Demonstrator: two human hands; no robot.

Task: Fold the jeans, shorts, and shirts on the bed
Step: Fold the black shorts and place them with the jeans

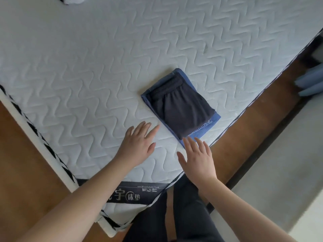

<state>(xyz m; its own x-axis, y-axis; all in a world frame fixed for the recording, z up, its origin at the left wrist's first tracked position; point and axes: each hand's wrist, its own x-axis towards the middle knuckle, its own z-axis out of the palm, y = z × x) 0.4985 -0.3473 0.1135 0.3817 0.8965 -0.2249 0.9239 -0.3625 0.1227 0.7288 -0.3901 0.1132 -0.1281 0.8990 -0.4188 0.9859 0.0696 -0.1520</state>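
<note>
Black folded shorts [183,109] lie diagonally on folded jeans [208,127], waistband far-left; both hands [138,142] [197,156] flat, empty.

Head view, single: worn camera looking steeply down, close over the mattress [87,67] corner, wide-angle, floor [26,154] at both sides.

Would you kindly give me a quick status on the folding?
Left hand open, right hand open, neither holding anything. Dark shorts folded, stacked on folded blue jeans on bed. Nothing in the way.
</note>
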